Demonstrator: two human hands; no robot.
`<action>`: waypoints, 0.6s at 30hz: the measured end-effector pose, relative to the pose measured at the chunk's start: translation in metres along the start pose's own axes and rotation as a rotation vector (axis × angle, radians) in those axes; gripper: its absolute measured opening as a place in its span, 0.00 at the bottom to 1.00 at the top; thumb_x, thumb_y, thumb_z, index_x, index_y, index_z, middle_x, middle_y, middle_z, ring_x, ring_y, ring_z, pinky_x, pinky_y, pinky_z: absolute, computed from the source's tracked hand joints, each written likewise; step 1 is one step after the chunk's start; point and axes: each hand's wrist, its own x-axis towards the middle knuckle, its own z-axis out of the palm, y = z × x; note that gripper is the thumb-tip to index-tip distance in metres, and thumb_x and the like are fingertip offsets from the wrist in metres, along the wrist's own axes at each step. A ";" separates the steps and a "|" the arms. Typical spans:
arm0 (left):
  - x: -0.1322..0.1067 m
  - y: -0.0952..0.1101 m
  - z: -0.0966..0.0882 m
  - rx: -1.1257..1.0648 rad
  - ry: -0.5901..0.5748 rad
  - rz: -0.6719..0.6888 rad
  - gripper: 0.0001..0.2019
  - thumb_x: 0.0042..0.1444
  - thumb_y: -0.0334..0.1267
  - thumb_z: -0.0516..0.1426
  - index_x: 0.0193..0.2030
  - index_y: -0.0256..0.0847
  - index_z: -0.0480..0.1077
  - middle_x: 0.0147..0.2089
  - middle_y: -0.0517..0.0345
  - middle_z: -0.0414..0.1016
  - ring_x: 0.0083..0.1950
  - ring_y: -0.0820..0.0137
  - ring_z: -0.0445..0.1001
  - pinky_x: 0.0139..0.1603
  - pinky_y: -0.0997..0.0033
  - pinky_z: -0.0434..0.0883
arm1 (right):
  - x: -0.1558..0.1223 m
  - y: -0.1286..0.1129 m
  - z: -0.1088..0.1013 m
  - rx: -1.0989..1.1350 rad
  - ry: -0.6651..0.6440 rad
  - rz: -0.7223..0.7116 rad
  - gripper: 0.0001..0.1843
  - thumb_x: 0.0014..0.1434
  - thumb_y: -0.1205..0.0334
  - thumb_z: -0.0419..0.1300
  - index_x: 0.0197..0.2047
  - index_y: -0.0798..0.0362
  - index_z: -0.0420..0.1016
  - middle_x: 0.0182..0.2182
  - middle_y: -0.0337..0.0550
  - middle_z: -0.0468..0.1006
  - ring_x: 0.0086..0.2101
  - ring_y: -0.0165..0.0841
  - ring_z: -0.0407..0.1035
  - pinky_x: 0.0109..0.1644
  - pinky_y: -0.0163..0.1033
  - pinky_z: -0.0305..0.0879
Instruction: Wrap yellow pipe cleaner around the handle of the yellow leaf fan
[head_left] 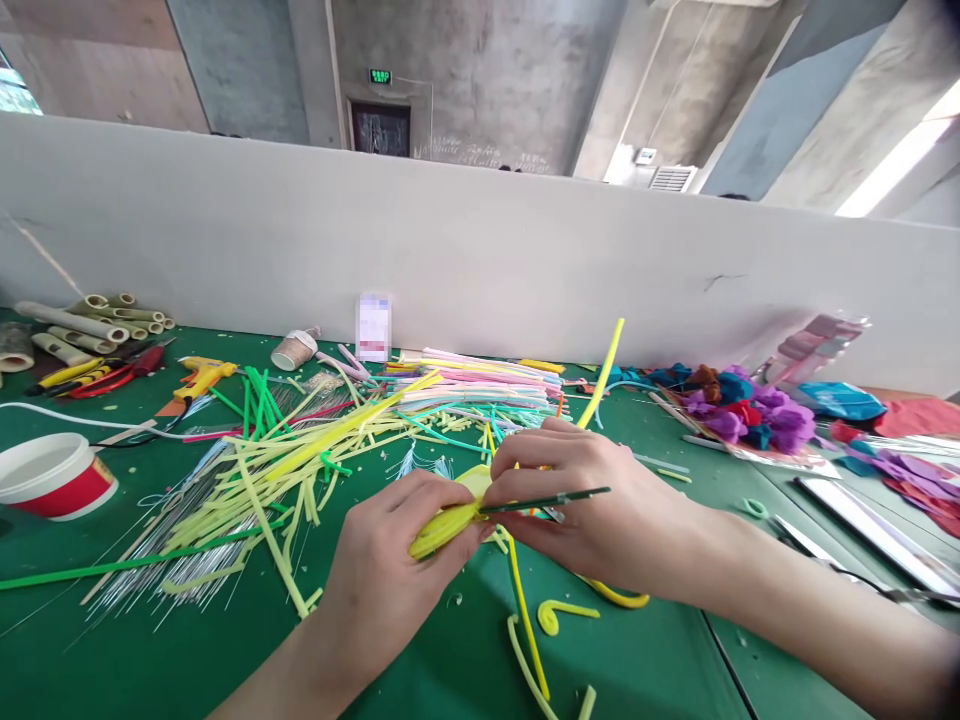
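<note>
Above the desk [637, 660], a yellow bundle [444, 529] is being pinched by the left hand [382, 555], a stick [555, 499] beside it by the right [604, 470]; unravelling is being risked by slack.

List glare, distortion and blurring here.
Head view, upper right: bright strip looks washed out; head view, background: a pillar slants, perhaps lens distortion; head view, middle: upright rectangle is pixelated; head view, foreground: left hand and right hand look fairly sharp.

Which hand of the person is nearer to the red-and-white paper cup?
Left. The left hand is to the right of the red-and-white paper cup, with pale yellow-green chenille stems between; the right hand is farther right, beyond the left hand.
</note>
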 end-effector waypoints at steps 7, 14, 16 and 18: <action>0.010 0.002 -0.005 -0.121 -0.111 -0.148 0.02 0.59 0.36 0.62 0.38 0.44 0.77 0.37 0.62 0.79 0.37 0.73 0.77 0.38 0.78 0.72 | 0.005 0.006 -0.009 0.152 -0.133 0.137 0.08 0.63 0.68 0.62 0.42 0.52 0.83 0.36 0.44 0.80 0.34 0.32 0.73 0.37 0.37 0.65; 0.040 -0.002 -0.024 -0.098 -0.231 -0.329 0.05 0.53 0.41 0.65 0.34 0.45 0.80 0.35 0.61 0.81 0.37 0.68 0.79 0.39 0.74 0.74 | 0.040 0.026 -0.026 0.222 -0.324 0.206 0.06 0.59 0.64 0.67 0.39 0.51 0.85 0.33 0.39 0.84 0.32 0.31 0.74 0.37 0.36 0.66; 0.052 -0.009 -0.032 -0.100 -0.295 -0.304 0.05 0.52 0.41 0.66 0.33 0.44 0.80 0.35 0.60 0.82 0.38 0.67 0.79 0.40 0.72 0.75 | 0.050 0.032 -0.027 0.240 -0.353 0.181 0.06 0.58 0.64 0.66 0.38 0.50 0.85 0.32 0.38 0.84 0.32 0.30 0.73 0.35 0.35 0.65; 0.065 -0.018 -0.039 -0.156 -0.409 -0.249 0.04 0.51 0.40 0.66 0.32 0.44 0.81 0.34 0.59 0.82 0.37 0.66 0.79 0.41 0.70 0.75 | 0.058 0.034 -0.026 0.268 -0.376 0.149 0.06 0.58 0.65 0.66 0.38 0.49 0.86 0.31 0.36 0.85 0.31 0.29 0.73 0.33 0.34 0.64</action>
